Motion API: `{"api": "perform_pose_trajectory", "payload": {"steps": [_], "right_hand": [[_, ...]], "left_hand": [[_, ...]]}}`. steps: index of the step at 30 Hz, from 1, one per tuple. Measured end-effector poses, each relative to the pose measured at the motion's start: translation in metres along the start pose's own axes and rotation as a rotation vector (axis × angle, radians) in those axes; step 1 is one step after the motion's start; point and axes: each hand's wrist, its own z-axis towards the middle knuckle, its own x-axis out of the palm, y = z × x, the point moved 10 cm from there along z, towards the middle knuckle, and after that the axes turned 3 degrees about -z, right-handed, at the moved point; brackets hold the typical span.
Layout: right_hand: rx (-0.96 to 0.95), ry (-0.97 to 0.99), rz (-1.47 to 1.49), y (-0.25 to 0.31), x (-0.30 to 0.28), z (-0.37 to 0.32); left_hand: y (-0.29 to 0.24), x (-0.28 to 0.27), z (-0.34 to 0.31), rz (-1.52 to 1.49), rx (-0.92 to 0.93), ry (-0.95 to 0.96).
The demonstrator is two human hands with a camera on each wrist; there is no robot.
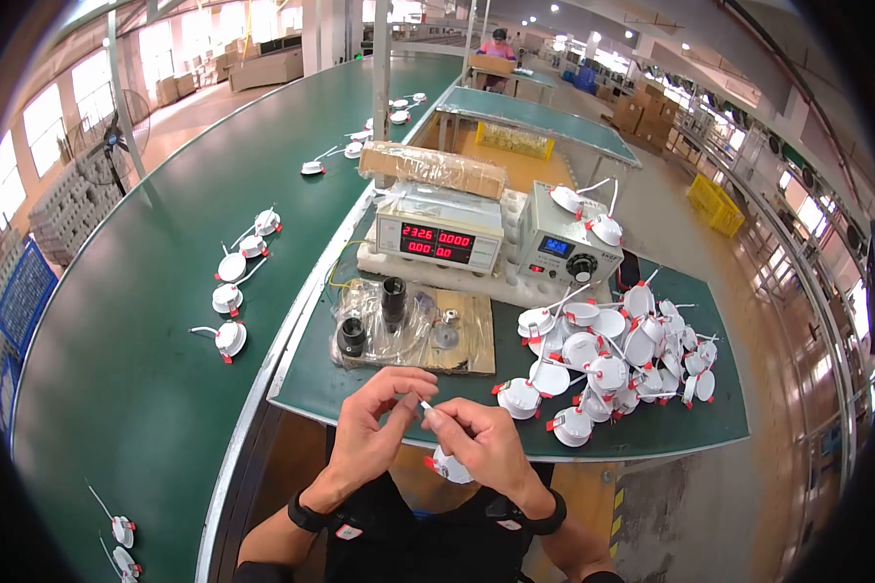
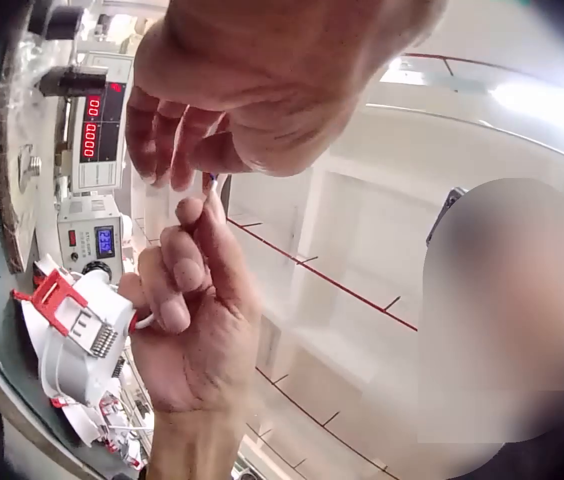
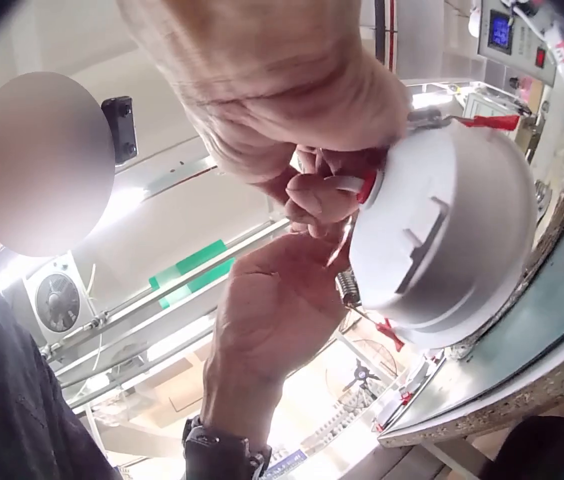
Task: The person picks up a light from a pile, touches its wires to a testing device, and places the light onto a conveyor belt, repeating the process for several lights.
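Note:
Both hands meet in front of the chest at the end of a thin white cable (image 1: pixel 425 404). My left hand (image 1: pixel 381 420) pinches the cable's tip, where a bit of blue shows between the fingers in the left wrist view. Just behind the tip, my right hand (image 1: pixel 483 445) grips the cable between thumb and curled fingers. That cable runs to a round white downlight (image 3: pixel 442 235) with red-tipped spring clips, hanging beneath the right hand. A red collar (image 3: pixel 368 186) marks where the cable enters the housing. The fingers partly hide the cable's end.
A pile of downlights (image 1: pixel 608 364) covers the bench's right side. Ahead lie a wrapped board (image 1: pixel 472 335) with black cylinders, a meter with red digits (image 1: pixel 437 241) and a grey dial box (image 1: pixel 569 243). More downlights sit along the green conveyor (image 1: pixel 165 389) at left. A person (image 1: pixel 496 49) sits far back.

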Motion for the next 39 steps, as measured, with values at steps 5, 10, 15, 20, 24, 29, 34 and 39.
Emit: {"api": "perform_pose_trajectory", "payload": {"steps": [5,10,15,20,24,29,34,39], "right_hand": [[0.024,-0.036,-0.002,-0.007,-0.009,-0.002],[0.180,-0.044,0.211,-0.023,-0.010,-0.002],[0.221,-0.086,0.319,-0.037,-0.023,0.014],[0.320,-0.121,0.249,-0.077,-0.044,0.033],[0.259,-0.095,-0.024,-0.103,-0.064,0.072],[0.304,-0.057,-0.068,-0.131,-0.066,0.105],[0.316,-0.050,-0.051,-0.142,-0.063,0.121],[0.325,-0.072,-0.072,-0.149,-0.068,0.129]], "left_hand": [[-0.015,0.019,-0.002,0.189,0.039,0.242],[0.009,0.032,-0.008,-0.285,-0.218,0.242],[0.064,0.064,-0.036,-0.396,-0.485,0.496],[0.096,0.097,-0.057,-0.768,-0.827,0.520],[0.111,0.104,-0.035,-0.815,-0.849,0.472],[0.137,0.098,-0.010,-0.947,-0.915,0.373],[0.147,0.090,0.005,-0.942,-0.941,0.345],[0.151,0.089,0.013,-0.952,-0.930,0.370]]}}
